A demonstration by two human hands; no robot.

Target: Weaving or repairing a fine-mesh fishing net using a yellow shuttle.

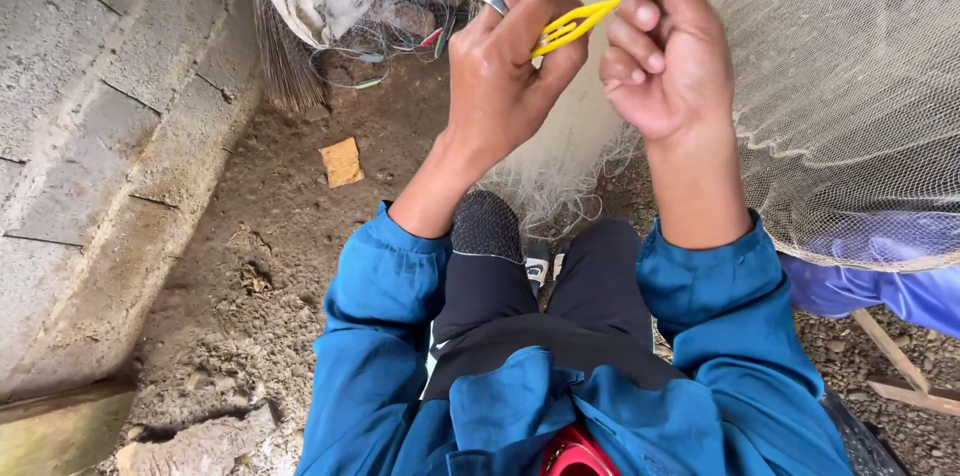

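Now, line by line:

Left hand (505, 76): closed around a yellow needle (573, 26), a flat netting tool; thumb and bent fingers pinch its rear part, and the forked tip sticks out toward the right hand. A ring (495, 2) sits on one finger.

Right hand (665, 51): just right of the needle, fingers curled in and pinched narrow. Whether a strand lies between them cannot be told; the twine is too fine to see.

Net (850, 116): pale fine mesh hanging behind and to the right of the needle, with a gathered bundle directly behind both hands.

Needle's place: raised in front of the net bundle, between the two hands, above the knees (490, 226).

Doing it well, as I judge: keep the mesh taut with the right fingers, hold the needle near its middle so the tip steers cleanly through one opening, and work close to the bundle so loops don't snag.

Around: block wall (90, 136) far left of the needle, dirt floor (260, 266) below, a cardboard scrap (342, 162) on it.
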